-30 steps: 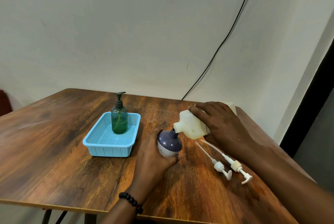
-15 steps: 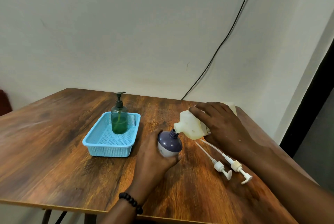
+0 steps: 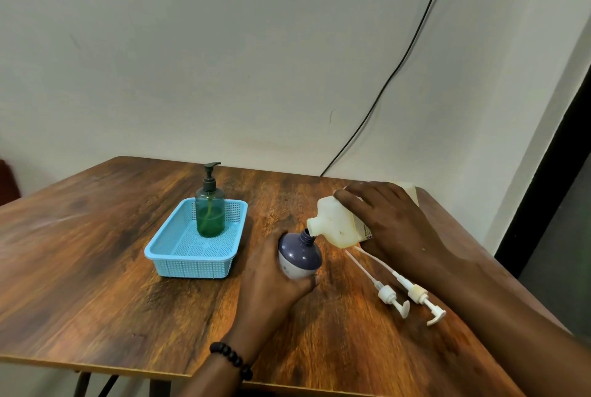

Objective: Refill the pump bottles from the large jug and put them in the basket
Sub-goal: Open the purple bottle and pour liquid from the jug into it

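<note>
Only the head view here, so: the left hand (image 3: 271,281) is wrapping its grip snug around the purple bottle (image 3: 299,256), which is sitting near the middle of the wooden surface (image 3: 96,284) with its open neck tilting toward 1 o'clock. The right hand (image 3: 393,223) is clamping down over the big cream jug (image 3: 335,225), which is lying nearly on its side, long axis running 3 to 9, spout pointing at 9 and meeting the bottle's neck. Can't tell if anything's flowing.

At 9 o'clock from the bottle the blue basket (image 3: 192,264) is sitting well clear of every edge, with a green pump bottle (image 3: 210,214) standing upright at its far end. Two loose white pumps (image 3: 409,294) are lying at 4 o'clock, tubes pointing to 11, just beside the right forearm. Loads of open room on the left half; the right edge is running close behind the jug.
</note>
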